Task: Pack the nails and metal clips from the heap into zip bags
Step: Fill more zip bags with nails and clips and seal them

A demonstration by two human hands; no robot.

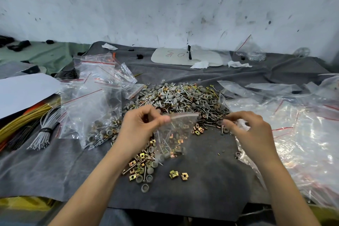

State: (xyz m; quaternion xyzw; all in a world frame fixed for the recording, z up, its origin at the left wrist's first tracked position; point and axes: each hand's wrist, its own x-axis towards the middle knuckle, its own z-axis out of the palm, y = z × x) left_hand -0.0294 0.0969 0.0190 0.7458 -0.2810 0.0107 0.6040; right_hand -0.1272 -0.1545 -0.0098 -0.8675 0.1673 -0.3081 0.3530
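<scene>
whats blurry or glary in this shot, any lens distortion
Head view: the zip bag in the left hand is smeared by motion blur; the heap is fairly sharp; the loose bags at right glare; the far edge of the table bows, wide-angle distortion.

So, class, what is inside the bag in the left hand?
Through the clear bag, pinched by the left hand: nails and brass-coloured clips, sunk to its lower end. Motion blur hides their number, and the hand covers the bag's left edge.
</scene>
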